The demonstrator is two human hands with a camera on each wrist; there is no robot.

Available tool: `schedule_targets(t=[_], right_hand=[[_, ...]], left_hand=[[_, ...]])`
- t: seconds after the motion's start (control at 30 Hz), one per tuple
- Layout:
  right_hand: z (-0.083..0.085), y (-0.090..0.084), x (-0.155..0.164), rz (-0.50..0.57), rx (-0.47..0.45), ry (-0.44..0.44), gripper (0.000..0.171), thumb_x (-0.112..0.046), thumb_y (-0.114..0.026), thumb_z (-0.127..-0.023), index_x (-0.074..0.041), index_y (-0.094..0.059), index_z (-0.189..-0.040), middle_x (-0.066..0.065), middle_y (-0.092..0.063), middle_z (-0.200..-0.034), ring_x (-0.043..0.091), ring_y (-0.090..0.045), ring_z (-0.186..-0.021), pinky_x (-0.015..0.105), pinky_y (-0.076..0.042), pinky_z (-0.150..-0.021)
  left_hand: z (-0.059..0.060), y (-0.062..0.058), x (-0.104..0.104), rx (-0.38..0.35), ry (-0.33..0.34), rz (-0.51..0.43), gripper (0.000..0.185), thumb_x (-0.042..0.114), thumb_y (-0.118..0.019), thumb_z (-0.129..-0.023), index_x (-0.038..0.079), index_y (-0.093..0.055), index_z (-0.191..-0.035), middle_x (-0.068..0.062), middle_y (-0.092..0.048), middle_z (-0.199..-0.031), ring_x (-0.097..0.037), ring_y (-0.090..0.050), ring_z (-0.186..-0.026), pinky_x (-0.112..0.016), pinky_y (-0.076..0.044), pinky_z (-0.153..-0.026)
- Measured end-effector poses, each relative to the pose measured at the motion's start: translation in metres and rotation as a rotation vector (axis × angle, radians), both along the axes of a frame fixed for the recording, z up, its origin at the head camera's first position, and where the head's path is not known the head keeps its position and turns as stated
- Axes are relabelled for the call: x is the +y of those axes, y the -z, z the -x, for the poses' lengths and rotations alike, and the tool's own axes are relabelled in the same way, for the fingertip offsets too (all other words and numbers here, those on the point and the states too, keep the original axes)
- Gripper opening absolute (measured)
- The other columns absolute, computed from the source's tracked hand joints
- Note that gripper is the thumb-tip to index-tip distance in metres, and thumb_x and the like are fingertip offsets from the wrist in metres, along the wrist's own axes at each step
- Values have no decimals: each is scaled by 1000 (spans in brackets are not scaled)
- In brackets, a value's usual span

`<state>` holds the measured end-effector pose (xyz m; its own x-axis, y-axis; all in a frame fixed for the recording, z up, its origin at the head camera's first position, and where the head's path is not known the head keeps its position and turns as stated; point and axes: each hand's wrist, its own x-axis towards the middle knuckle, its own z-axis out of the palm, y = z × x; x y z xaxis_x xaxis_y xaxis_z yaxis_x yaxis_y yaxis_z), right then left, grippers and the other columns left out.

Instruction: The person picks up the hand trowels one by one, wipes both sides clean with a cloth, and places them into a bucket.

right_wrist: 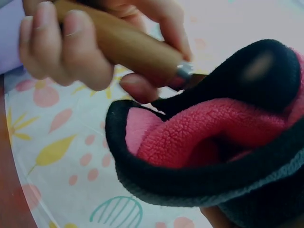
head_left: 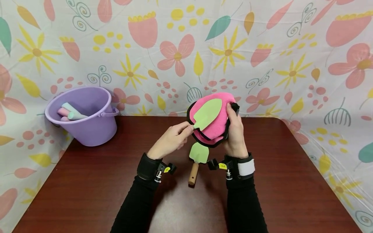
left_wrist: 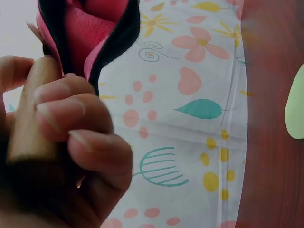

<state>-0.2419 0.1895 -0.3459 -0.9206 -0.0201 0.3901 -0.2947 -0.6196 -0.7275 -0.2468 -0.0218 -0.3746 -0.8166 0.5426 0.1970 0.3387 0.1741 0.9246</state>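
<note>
In the head view, my left hand [head_left: 171,139] grips the wooden handle of a small trowel. Its pale green pointed blade [head_left: 208,114] lies against a folded pink fleece cloth with black edging [head_left: 226,99]. My right hand [head_left: 236,137] holds that cloth from its right side. The left wrist view shows fingers curled round the wooden handle [left_wrist: 35,114]. From the right wrist, the cloth's pink folds [right_wrist: 213,123] show close up, the trowel's metal collar [right_wrist: 184,71] beside its edge. A second green trowel [head_left: 199,153] with a square-ended blade lies on the table between my forearms.
At the table's back left corner stands a purple bucket [head_left: 99,131] with several pastel cylinders [head_left: 76,116] inside. A floral curtain [head_left: 177,74] hangs behind and along both sides of the dark brown table [head_left: 291,187].
</note>
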Motion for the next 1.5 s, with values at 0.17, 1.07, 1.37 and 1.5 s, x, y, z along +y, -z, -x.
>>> schedule_targets(t=[0.17,1.07,1.37,1.5], right_hand=[[-2,-2,11,80,26,8,24,-25,-44,-106,-2,-52,-104,10,-59,-85,21,-63,-73,31,-51,-67],[1,7,34,-54,-182,-21,24,-25,-49,-105,-3,-47,-114,8,-61,-85,20,-65,-71,30,-54,-62],[-3,6,14,-369,-244,-162,38,-31,-47,-105,-8,-45,-134,7,-56,-115,16,-59,-98,29,-49,-81],[-4,6,11,-364,-248,-202,41,-32,-46,-105,-9,-43,-138,7,-55,-117,16,-58,-100,29,-49,-83]], left_hand=[[4,8,2,8,34,76,34,43,-44,-104,13,-55,-93,-2,-38,-63,-18,-37,-51,-29,-33,-50],[9,12,-4,270,-237,61,43,49,-38,-104,15,-63,-111,3,-63,-96,-13,-55,-82,-35,-46,-75],[7,11,0,305,-272,16,37,46,-44,-103,14,-62,-105,-2,-34,-64,-16,-31,-53,-29,-29,-55],[6,12,2,317,-276,-5,31,42,-45,-104,15,-61,-103,-1,-35,-64,-16,-32,-53,-28,-28,-55]])
